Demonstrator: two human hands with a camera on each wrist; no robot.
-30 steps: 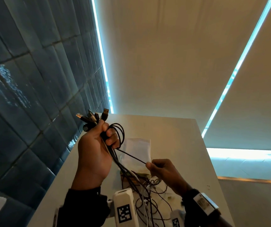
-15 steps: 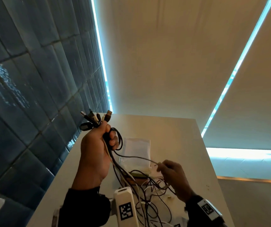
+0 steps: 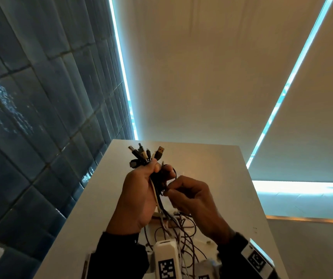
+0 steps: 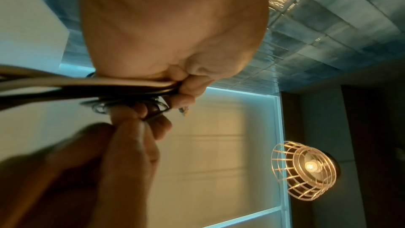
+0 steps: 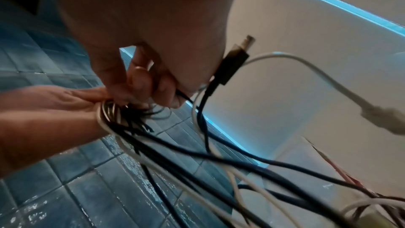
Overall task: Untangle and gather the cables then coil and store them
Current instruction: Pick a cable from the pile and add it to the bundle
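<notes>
Cables [image 3: 157, 190] in both hands [image 3: 139, 196]

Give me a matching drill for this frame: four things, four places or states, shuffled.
Things:
1. left hand
2. right hand
3. plugs
4. loose cables

States:
A. hang tangled below both hands, over the table
B. stick up out of the top of the fist
C. pinches a thin black strand at the bundle
D. grips the gathered bundle

Pairs: 1-D, 2-C, 3-B, 4-A
</notes>
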